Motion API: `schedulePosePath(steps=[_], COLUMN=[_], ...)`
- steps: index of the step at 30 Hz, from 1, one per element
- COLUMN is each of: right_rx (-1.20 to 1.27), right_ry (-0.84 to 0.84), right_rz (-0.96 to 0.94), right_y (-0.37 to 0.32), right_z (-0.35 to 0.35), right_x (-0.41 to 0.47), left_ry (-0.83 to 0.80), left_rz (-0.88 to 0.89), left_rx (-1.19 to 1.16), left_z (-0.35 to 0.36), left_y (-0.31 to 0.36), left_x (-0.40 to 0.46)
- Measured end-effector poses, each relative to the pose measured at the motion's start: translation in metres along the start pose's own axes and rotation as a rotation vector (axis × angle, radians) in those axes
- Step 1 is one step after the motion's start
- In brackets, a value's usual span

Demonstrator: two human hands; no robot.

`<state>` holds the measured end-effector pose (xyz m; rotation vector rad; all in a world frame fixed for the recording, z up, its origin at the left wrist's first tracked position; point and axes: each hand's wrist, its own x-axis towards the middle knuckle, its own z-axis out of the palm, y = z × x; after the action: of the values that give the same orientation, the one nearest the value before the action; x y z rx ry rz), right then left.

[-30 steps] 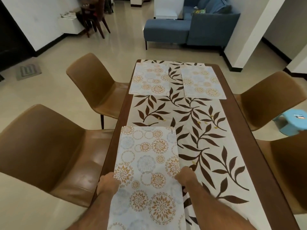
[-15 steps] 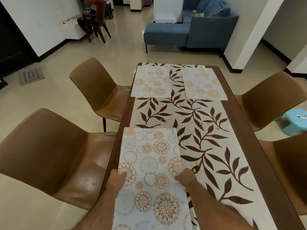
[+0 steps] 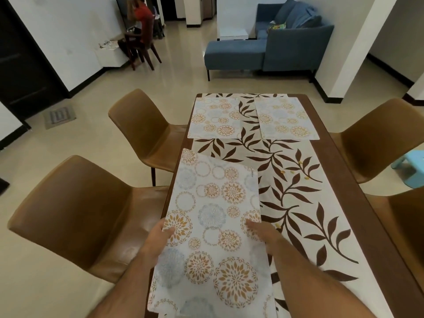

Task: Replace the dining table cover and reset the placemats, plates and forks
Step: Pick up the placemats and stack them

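1. A pale tiled floor (image 3: 96, 138) and white walls were seen around a dark wooden dining table (image 3: 358, 203); a blue sofa (image 3: 275, 42) stood well beyond the table's far end.
2. Four brown chairs were ranged along the table: two on the left (image 3: 75, 212) (image 3: 142, 127) and two on the right (image 3: 376, 134) (image 3: 408, 226). A light blue stool (image 3: 410, 166) stood on the floor at the right edge of view.
3. The table was covered lengthwise by a cream table cover (image 3: 298, 203) printed with brown leaves; bare wood was left exposed along both long edges.
4. Two placemats (image 3: 215, 118) (image 3: 286, 118) lay flat side by side at the far end, apart from each other.
5. A third placemat (image 3: 218, 214) was held over the near left part of the table. Compared with half a second before, its far edge was raised and skewed, no longer lying square on the cover.
6. The left hand (image 3: 158, 239) was clamped on the mat's left edge, thumb on top. The right hand (image 3: 263, 232) was pressed on the right edge with fingers spread; whether it gripped could not be told.
7. Open cover was left to the right of the held mat.
8. The mat's left edge overhung the table's left edge.
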<state>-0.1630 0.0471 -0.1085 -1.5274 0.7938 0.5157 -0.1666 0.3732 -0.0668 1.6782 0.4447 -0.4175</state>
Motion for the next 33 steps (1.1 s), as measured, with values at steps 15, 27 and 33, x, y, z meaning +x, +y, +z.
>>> schedulePosePath(steps=[15, 27, 33], right_rx=[0.313, 0.229, 0.317], right_ry=[-0.041, 0.012, -0.078], right_rz=[-0.623, -0.463, -0.597], right_y=[-0.137, -0.084, -0.114], right_z=[-0.013, -0.015, -0.018], right_x=[-0.080, -0.063, -0.073], left_ry=[0.144, 0.118, 0.194], left_rz=[0.293, 0.138, 0.277], left_rx=[-0.142, -0.289, -0.367], left_z=[0.026, 0.031, 0.038], left_y=[0.121, 0.072, 0.100], left_x=[0.024, 0.010, 0.004])
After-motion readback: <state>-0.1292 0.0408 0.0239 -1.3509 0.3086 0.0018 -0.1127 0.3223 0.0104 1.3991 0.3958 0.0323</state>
